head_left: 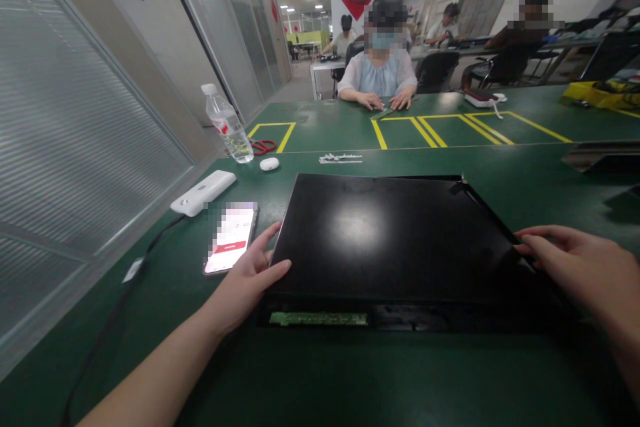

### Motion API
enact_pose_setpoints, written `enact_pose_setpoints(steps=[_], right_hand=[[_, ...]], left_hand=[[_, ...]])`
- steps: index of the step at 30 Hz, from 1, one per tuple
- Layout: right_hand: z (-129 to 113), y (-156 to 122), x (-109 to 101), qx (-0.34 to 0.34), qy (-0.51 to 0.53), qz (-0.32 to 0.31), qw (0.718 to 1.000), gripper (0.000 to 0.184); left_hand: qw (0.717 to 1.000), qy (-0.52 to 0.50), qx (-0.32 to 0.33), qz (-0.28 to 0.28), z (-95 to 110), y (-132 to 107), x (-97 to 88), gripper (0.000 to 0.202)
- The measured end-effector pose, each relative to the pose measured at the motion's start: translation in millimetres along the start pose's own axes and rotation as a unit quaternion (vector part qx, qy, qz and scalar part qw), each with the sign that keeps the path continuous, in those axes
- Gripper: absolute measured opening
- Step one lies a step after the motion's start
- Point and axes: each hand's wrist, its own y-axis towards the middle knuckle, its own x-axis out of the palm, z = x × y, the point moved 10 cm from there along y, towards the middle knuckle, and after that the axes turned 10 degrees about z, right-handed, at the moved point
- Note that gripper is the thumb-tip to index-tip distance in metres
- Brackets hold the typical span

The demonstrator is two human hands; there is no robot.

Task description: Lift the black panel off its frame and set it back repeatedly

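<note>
A large flat black panel (395, 237) lies on the green table (320, 373) in front of me, with a strip of green circuit board (319, 318) showing along its near edge. My left hand (247, 277) rests against the panel's left edge, fingers stretched along it. At the panel's right edge, my right hand (580, 267) touches it with fingers extended and slightly curled.
A phone (231, 238) with a lit screen lies left of the panel, beside a white power bank (203, 193) with a cable. Further back are a water bottle (227, 123), red scissors (263, 146), a white earbud case (269, 163) and small metal parts (340, 159). A person sits across the table.
</note>
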Motion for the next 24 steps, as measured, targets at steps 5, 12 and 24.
enact_pose_setpoints(steps=[5, 12, 24], right_hand=[[0.8, -0.8, 2.2, 0.015, -0.008, -0.017, 1.000, 0.032], [-1.5, -1.9, 1.0, -0.002, -0.007, -0.014, 1.000, 0.033], [5.6, -1.2, 5.4, 0.026, -0.024, -0.036, 0.999, 0.047]], left_hand=[[1.000, 0.001, 0.008, -0.011, 1.2, 0.2, 2.1, 0.110], [1.000, 0.009, 0.017, -0.018, 1.5, -0.1, 1.6, 0.104], [0.999, 0.025, 0.031, -0.032, -2.1, 2.3, 1.1, 0.104]])
